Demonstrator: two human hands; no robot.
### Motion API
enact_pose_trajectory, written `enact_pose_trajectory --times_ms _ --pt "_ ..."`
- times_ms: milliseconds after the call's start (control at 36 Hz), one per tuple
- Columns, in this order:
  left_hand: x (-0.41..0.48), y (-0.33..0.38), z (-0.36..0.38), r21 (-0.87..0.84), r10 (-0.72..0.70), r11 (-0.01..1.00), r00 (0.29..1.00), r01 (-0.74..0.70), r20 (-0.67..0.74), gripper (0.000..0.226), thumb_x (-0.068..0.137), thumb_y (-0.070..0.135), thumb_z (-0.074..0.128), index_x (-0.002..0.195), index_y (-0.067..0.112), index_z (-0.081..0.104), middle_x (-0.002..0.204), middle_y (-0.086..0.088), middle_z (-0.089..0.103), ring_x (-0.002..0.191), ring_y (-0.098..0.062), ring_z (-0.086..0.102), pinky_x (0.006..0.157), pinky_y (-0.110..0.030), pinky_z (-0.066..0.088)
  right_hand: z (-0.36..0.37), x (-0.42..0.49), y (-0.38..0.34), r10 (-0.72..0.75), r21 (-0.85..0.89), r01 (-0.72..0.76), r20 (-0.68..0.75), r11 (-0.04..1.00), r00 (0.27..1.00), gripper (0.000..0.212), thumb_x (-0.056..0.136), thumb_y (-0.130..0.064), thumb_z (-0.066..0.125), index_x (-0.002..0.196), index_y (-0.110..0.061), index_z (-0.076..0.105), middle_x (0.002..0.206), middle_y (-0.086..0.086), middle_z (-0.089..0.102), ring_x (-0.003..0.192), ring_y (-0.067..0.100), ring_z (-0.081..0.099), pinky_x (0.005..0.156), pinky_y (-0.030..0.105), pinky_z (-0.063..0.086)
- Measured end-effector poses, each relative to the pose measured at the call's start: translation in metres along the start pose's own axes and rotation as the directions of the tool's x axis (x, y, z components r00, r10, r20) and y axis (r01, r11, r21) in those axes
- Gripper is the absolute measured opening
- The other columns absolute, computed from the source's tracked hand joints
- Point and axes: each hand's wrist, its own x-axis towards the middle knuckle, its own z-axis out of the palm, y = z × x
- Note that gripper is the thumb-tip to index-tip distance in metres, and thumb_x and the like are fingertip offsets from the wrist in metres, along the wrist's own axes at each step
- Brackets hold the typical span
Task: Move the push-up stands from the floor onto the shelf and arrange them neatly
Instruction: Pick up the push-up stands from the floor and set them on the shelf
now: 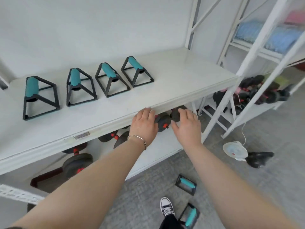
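Observation:
Several black push-up stands with teal foam grips stand in a row on the white shelf, from the leftmost stand to the rightmost stand. Two more stands lie on the grey floor: one near the shelf's foot, another beside my shoe. My left hand hovers at the shelf's front edge, fingers apart, holding nothing. My right hand is just right of it, also spread and holding nothing, in front of the lower shelf.
Black dumbbells with red collars fill the lower shelf. A second white rack at right holds blue towels and more dark weights. A white fan and a black object lie on the floor. My shoe is at the bottom.

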Motion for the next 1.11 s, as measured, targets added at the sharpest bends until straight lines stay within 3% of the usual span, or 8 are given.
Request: enact_pose_trajectory --times_ms 250,417,528,722,972,1111 --pt "-0.032 0.074 0.063 -0.023 0.149 0.989 0.957 -0.148 0.248 0.058 0.094 0.034 0.047 0.145 0.012 0.03 0.153 -0.008 0.031 0.141 -0.028 0.025 0.114 -0.043 0.025 -0.019 -0.095 0.083 0.226 -0.126 -0.217 0.062 0.968 0.972 0.049 0.083 -0.034 0.068 0.123 -0.009 0.057 0.112 0.013 0.062 0.103 0.034 0.057 0.083 0.043 0.05" --pt "-0.039 0.12 0.12 -0.054 0.283 0.957 0.887 -0.284 0.364 0.054 0.094 0.029 0.047 0.143 0.009 0.034 0.149 -0.01 0.037 0.138 -0.03 0.03 0.112 -0.04 0.026 0.003 -0.144 0.139 0.425 -0.136 -0.409 0.13 0.902 0.896 0.045 0.081 -0.031 0.072 0.116 -0.007 0.06 0.104 0.015 0.064 0.094 0.036 0.06 0.08 0.043 0.052" --pt "-0.04 0.139 0.169 -0.061 0.324 0.94 0.829 -0.334 0.456 0.052 0.093 0.026 0.046 0.14 0.006 0.037 0.144 -0.012 0.041 0.134 -0.031 0.035 0.108 -0.041 0.031 0.035 -0.175 0.172 0.536 -0.126 -0.525 0.299 0.842 0.789 0.046 0.087 -0.034 0.064 0.123 -0.006 0.054 0.113 0.016 0.06 0.101 0.036 0.057 0.084 0.045 0.05" --pt "-0.042 0.154 0.273 -0.067 0.338 0.916 0.672 -0.395 0.659 0.054 0.093 0.026 0.048 0.141 0.006 0.033 0.144 -0.013 0.038 0.129 -0.032 0.036 0.102 -0.045 0.039 0.099 -0.224 0.226 0.639 -0.153 -0.652 0.453 0.743 0.622 0.051 0.091 -0.039 0.056 0.132 -0.01 0.046 0.121 0.012 0.056 0.11 0.034 0.054 0.087 0.045 0.048" --pt "-0.045 0.146 0.409 -0.027 0.329 0.879 0.565 -0.476 0.756 0.05 0.091 0.029 0.051 0.135 0.008 0.038 0.134 -0.014 0.046 0.116 -0.033 0.046 0.094 -0.044 0.044 0.183 -0.282 0.275 0.738 -0.188 -0.783 0.515 0.593 0.435 0.047 0.094 -0.04 0.053 0.133 -0.014 0.045 0.129 0.008 0.052 0.119 0.029 0.048 0.099 0.041 0.041" --pt "-0.046 0.136 0.494 -0.08 0.408 0.826 0.496 -0.557 0.766 0.052 0.089 0.031 0.054 0.133 0.007 0.04 0.132 -0.014 0.048 0.118 -0.032 0.045 0.097 -0.044 0.044 0.247 -0.312 0.298 0.807 -0.241 -0.86 0.522 0.45 0.276 0.054 0.093 -0.045 0.05 0.138 -0.017 0.041 0.136 0.007 0.047 0.124 0.029 0.044 0.101 0.044 0.042"
